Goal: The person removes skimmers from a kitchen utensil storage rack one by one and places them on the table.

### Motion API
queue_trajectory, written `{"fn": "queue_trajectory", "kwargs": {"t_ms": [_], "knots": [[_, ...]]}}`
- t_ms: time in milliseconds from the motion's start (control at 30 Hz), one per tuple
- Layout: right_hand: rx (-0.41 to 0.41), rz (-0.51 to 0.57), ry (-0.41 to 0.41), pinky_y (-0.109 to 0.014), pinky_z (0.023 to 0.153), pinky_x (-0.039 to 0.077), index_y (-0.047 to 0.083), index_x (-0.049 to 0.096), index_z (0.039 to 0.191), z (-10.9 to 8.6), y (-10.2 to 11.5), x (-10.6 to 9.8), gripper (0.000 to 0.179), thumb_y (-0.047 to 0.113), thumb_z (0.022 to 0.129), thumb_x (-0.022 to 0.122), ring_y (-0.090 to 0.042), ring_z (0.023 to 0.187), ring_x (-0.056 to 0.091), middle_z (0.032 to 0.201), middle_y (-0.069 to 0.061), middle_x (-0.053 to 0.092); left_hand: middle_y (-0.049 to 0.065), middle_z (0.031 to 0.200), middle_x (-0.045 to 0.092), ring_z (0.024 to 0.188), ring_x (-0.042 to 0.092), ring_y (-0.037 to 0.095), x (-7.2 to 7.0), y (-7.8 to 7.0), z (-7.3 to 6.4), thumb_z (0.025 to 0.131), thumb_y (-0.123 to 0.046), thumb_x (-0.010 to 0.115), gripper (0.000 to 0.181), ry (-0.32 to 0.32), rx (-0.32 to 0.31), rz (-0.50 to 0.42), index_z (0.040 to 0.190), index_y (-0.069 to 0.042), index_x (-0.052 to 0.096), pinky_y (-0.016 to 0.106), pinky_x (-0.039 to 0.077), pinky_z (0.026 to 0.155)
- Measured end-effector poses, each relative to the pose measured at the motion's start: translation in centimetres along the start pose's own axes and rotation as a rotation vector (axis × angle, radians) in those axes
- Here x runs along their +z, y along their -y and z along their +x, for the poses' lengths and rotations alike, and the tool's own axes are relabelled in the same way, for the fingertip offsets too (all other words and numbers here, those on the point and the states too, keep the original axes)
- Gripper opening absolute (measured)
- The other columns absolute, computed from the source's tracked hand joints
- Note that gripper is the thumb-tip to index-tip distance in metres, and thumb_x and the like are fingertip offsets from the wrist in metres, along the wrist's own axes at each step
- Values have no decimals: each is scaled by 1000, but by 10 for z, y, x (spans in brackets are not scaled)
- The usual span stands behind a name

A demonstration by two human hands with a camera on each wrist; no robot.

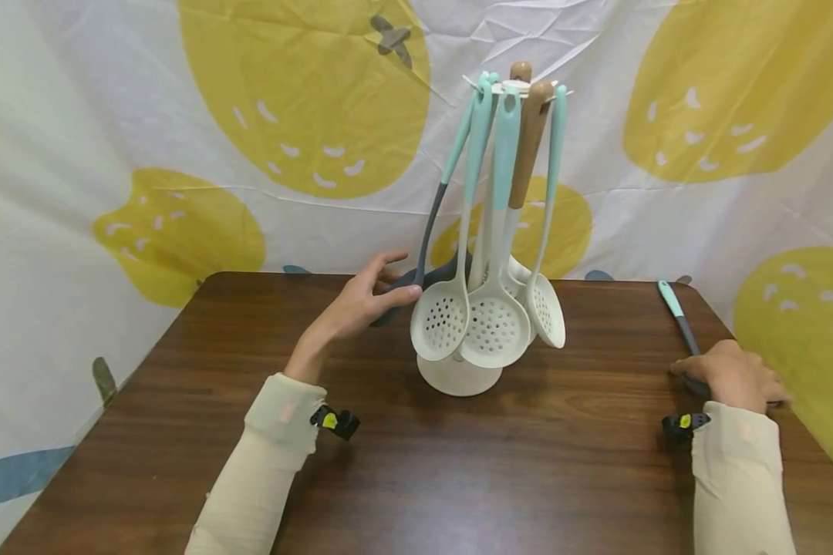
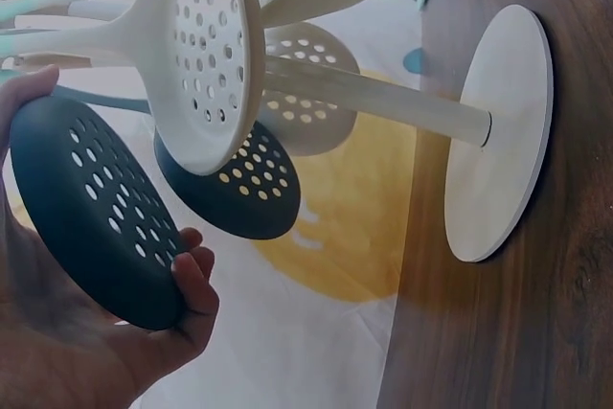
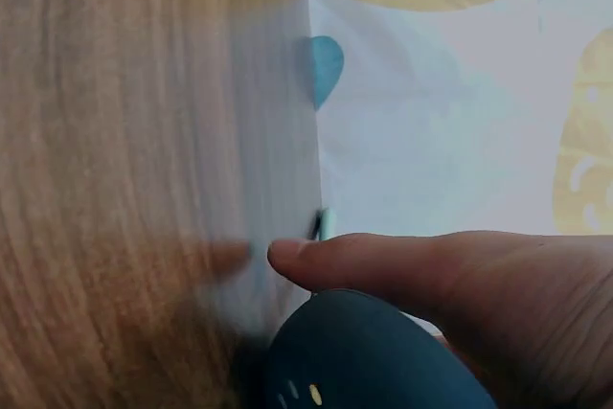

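Note:
A white stand (image 1: 461,378) holds several hanging utensils with mint or brown handles. On its left hangs a dark slotted skimmer (image 2: 96,208) with a mint handle. My left hand (image 1: 357,304) grips this skimmer's head, thumb at one edge and curled fingers at the other. A second dark skimmer (image 2: 244,189) hangs just behind. At the table's right side, my right hand (image 1: 732,378) holds another dark skimmer (image 3: 374,352) by its head, the thumb stretched along one edge. Its mint handle (image 1: 669,299) points to the far edge; the other fingers are mostly hidden.
White perforated skimmers (image 1: 496,327) hang at the front of the stand, close to my left hand. The brown wooden table (image 1: 527,478) ends at a cloth (image 1: 319,223) with yellow fruit prints. Each wrist wears a small black camera (image 1: 336,422).

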State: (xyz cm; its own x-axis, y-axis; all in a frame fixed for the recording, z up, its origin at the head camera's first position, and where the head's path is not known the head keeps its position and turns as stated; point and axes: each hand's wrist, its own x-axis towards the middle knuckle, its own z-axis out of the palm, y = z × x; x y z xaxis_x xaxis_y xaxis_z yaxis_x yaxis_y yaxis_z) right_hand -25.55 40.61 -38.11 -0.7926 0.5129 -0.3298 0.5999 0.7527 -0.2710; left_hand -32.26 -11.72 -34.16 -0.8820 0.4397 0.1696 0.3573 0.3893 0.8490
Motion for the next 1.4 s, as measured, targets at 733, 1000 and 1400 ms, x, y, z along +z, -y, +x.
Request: {"fn": "queue_trajectory", "kwargs": {"t_ms": [733,1000,1400], "knots": [[-255,61,-209,-66,69,45,0,65,97,-27,22,-21,52,49,98,49,-54,93,58,104,-31,63,18,139,63,121,67,34,18,-2,3,99,-37,57,52,-126,99,-2,145,-14,56,50,53,97],[-465,160,-304,-51,70,48,-6,60,129,-40,51,-19,64,52,104,46,-50,101,60,128,-35,61,20,142,59,119,66,35,12,-2,-1,98,-38,56,55,-163,91,-20,147,-12,54,50,52,98],[-871,437,-298,-29,93,50,11,66,131,-72,116,-4,43,44,104,58,-10,111,67,127,-15,70,13,131,61,117,67,35,-3,9,-14,102,-42,57,49,-117,88,25,148,-27,54,53,52,98]]}}
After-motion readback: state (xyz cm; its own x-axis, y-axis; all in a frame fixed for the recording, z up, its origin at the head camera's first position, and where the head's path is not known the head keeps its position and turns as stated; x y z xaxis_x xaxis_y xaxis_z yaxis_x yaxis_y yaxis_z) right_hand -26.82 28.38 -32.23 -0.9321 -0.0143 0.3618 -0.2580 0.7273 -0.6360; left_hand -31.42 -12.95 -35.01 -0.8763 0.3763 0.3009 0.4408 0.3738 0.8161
